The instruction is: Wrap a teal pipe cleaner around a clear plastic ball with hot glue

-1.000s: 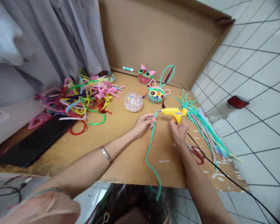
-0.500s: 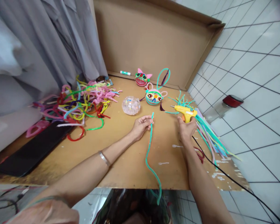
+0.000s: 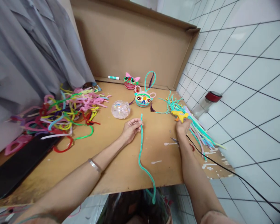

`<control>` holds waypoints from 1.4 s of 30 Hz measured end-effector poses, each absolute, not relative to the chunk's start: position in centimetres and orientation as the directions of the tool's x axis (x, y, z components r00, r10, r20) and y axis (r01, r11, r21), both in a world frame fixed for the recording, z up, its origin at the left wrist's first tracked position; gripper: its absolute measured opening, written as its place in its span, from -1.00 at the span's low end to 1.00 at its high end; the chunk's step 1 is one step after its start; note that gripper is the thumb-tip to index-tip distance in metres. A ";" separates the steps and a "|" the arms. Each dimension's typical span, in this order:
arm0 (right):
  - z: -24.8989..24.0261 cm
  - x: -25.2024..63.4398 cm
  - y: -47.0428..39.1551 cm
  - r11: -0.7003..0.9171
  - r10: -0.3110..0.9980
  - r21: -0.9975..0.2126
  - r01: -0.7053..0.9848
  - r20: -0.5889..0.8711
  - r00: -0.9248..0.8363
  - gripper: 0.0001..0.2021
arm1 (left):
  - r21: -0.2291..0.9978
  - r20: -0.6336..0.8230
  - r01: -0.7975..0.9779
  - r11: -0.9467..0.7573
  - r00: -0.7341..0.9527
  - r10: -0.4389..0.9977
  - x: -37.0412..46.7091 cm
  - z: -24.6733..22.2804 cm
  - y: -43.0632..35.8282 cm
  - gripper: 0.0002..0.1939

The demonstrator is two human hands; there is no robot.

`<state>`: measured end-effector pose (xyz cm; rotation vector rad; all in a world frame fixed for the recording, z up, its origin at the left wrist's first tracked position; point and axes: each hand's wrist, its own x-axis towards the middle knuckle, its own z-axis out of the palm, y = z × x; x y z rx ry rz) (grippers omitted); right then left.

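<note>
My left hand (image 3: 133, 129) pinches a long turquoise pipe cleaner (image 3: 141, 149) near its upper end. The pipe cleaner trails down across the table and over the front edge. In my right hand (image 3: 184, 126) is a yellow hot glue gun (image 3: 180, 116), its nozzle toward the left. A clear ball with coloured specks (image 3: 120, 109) rests just beyond my left hand. Behind it sit a turquoise animal-face ornament with pink ears (image 3: 143, 99) and a red-mouthed one (image 3: 130, 81). Scissors (image 3: 174, 140) lie partly hidden under my right wrist.
Tangled coloured pipe cleaners (image 3: 72, 109) lie at the left beside a black flat slab (image 3: 21, 168). Straight pipe cleaners (image 3: 202, 132) are bundled at the right. A red-lidded jar (image 3: 206, 104) stands by the tiled wall. The black cord (image 3: 219, 169) runs off right; cardboard (image 3: 135, 46) stands behind.
The view has shifted, so most things appear further left. My right hand has lowered and turned the glue gun, and the scissors' blades now show. My left hand keeps its pinch.
</note>
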<state>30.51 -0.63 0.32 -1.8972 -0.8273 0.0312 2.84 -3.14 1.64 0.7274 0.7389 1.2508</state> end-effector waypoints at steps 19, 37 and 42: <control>3.1 29.9 -2.5 -0.543 0.558 -0.669 0.507 0.164 0.814 -0.72 | 0.812 -0.091 -0.556 0.179 0.183 0.979 2.7 2.2 -3.5 -0.72; 1.5 21.3 -3.5 0.437 0.631 -0.316 0.842 0.775 -0.037 -0.76 | 0.663 -0.090 -0.710 0.238 0.239 0.967 2.6 2.0 -3.1 -0.58; 0.8 16.2 -3.2 0.681 0.564 -0.344 0.647 0.810 -0.163 -0.76 | 0.581 -0.095 -0.771 0.262 0.256 0.962 2.3 2.4 -2.7 -0.60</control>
